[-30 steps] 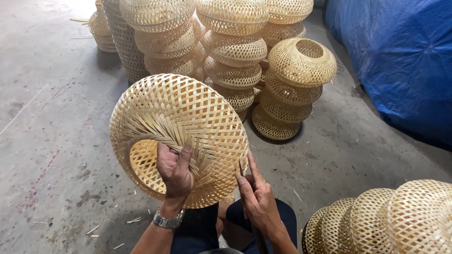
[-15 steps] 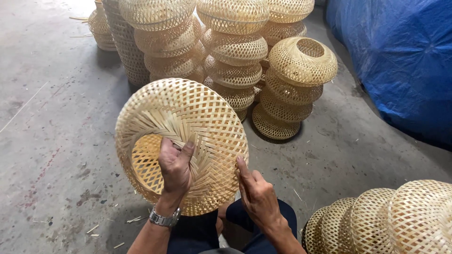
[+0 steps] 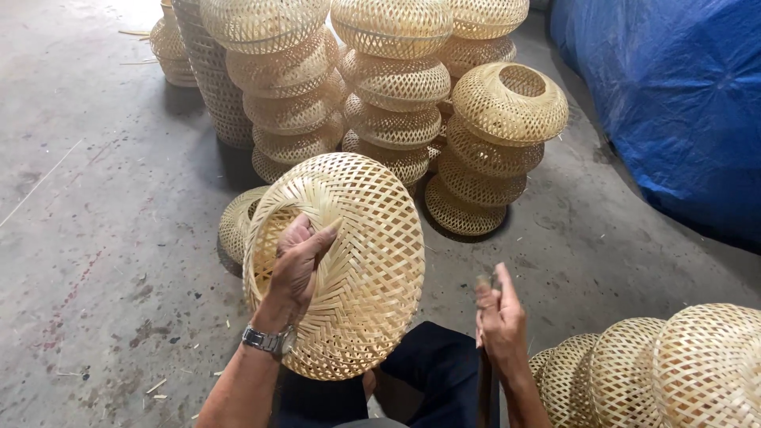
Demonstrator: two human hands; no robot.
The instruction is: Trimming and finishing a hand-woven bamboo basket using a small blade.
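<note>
Woven bamboo shade (image 3: 361,261) gripped at its rim by left hand (image 3: 300,261); right hand (image 3: 499,317) clasps a dark tool (image 3: 485,372).

The left hand (image 3: 297,261) covers part of the basket's (image 3: 357,261) opening. Below the right hand (image 3: 499,317), the dark tool (image 3: 485,380) runs off the bottom edge; its kind is unclear.

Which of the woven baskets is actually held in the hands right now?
The large woven basket over the lap: the left hand grips its rim and holds it tilted on edge. All the others sit stacked or on the floor, untouched.
</note>
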